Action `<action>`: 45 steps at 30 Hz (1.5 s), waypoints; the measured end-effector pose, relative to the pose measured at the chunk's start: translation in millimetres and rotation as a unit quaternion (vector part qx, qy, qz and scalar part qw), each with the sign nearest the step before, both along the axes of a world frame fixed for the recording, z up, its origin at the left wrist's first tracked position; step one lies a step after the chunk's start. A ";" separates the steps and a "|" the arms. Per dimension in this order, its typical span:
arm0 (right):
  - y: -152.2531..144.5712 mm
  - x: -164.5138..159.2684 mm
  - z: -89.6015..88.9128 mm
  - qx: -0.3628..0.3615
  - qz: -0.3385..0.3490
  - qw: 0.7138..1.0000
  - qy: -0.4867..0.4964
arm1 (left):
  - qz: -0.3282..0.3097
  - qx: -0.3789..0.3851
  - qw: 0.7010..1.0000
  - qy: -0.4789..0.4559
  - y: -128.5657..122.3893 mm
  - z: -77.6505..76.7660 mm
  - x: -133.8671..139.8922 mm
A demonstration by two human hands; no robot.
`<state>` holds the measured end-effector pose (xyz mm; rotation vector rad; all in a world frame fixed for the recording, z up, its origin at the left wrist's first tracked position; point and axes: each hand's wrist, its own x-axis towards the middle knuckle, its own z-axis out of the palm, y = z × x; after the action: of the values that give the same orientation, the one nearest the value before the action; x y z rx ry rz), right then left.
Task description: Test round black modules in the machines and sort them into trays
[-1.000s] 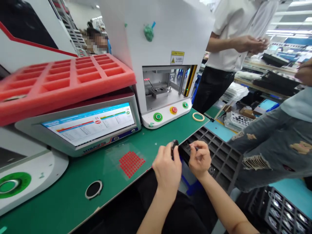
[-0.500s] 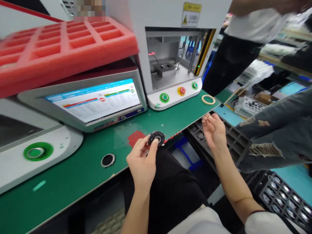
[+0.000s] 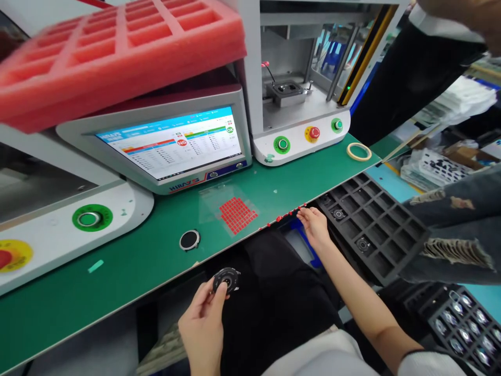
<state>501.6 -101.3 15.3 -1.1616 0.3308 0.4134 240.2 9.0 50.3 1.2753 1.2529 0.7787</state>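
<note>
My left hand (image 3: 205, 316) pinches a round black watch case part (image 3: 226, 281) between thumb and fingers, over my lap below the bench edge. Its face has a ring of markings and a small centre. At the bench's front edge, the closed fingertips of my right hand (image 3: 315, 225) meet a row of small red stickers (image 3: 279, 218); whatever is between them is too small to make out. A sheet of red square stickers (image 3: 238, 215) lies on the green bench (image 3: 164, 277). Left of it rests a round watch (image 3: 190, 240) with a dark face.
Behind the bench stand a monitor (image 3: 176, 143) under a red foam tray (image 3: 129, 57) and a press machine (image 3: 301, 138) with buttons. A tape roll (image 3: 359, 152) lies at the right. Beside my right arm is a black compartment tray (image 3: 385, 230) with several round parts. Another person stands beyond it.
My right hand has moved left and down from beside the black tray to the red stickers on the edge. My left hand has drawn the watch part back from the bench, over my lap.
</note>
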 end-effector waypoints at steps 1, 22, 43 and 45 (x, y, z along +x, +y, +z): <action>2.0 -0.4 -0.5 0.002 0.001 1.000 0.003 | 0.002 0.000 1.000 0.003 0.9 -0.4 0.1; 15.5 7.3 5.0 -0.049 0.006 0.999 0.010 | -0.071 0.003 0.996 -0.051 -6.0 5.2 21.7; -52.0 -94.1 49.1 -0.029 0.414 0.896 -0.159 | -0.297 -0.041 0.952 -0.068 -36.2 18.6 34.9; -79.2 -69.3 28.7 -0.099 0.326 0.927 -0.153 | -0.314 -0.001 0.949 -0.027 -34.0 8.9 36.3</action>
<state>432.3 -180.5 44.1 -1.5038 -0.3129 0.7779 276.5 -25.0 59.2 1.5241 0.7266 0.3428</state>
